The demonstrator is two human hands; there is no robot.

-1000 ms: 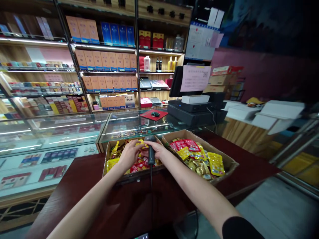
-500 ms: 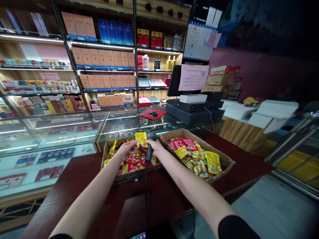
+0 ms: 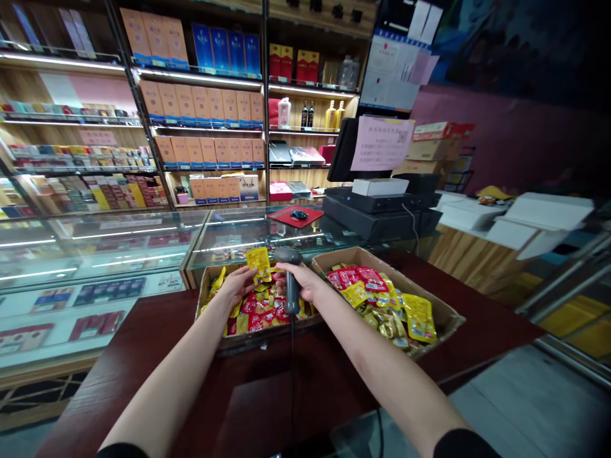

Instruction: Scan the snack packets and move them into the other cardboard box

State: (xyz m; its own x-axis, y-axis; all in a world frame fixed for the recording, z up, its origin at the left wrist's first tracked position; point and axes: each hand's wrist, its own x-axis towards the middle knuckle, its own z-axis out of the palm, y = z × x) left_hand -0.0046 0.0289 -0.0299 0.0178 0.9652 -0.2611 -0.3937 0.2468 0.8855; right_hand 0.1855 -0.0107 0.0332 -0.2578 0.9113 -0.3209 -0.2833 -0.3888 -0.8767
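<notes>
Over the left cardboard box [image 3: 229, 343], my left hand [image 3: 238, 284] pinches a yellow packet [image 3: 259, 264] held upright. Just to its right, my right hand [image 3: 300, 280] is wrapped round a dark handheld scanner [image 3: 293, 294], whose cord runs down toward me. Red and yellow packets [image 3: 260, 312] fill the box below both hands. A second open box [image 3: 446, 312] stands to the right, holding red, yellow and gold packets [image 3: 420, 317].
Both boxes stand on a dark red table [image 3: 181, 362]. Behind are a glass display counter [image 3: 133, 245], a mouse [image 3: 299, 215] on a red mat, and a black register [image 3: 377, 213] with a monitor. Stocked shelves line the back wall.
The yellow packet and my left hand have moved slightly left, away from the scanner. The scanner in my right hand has shifted slightly right and is more upright. The view has shifted a little.
</notes>
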